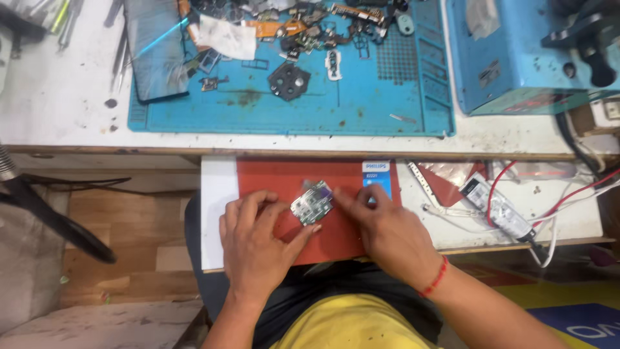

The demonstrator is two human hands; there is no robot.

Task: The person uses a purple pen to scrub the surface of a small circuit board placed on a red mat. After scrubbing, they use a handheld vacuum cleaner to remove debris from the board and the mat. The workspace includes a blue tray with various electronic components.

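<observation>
The left hand (pixel 255 242) and right hand (pixel 381 226) pinch a small circuit board (pixel 312 203) between their fingertips, tilted just above a red box (pixel 284 187) on the pulled-out shelf (pixel 216 213) below the tabletop (pixel 64 110), where a slack grip could drop it.

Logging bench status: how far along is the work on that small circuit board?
Done: teardown, going by loose parts scattered on the blue mat. In hand: left hand and right hand hold the small circuit board over the red box. Left: the parts on the mat remain separate; the wired module lies untouched.
</observation>
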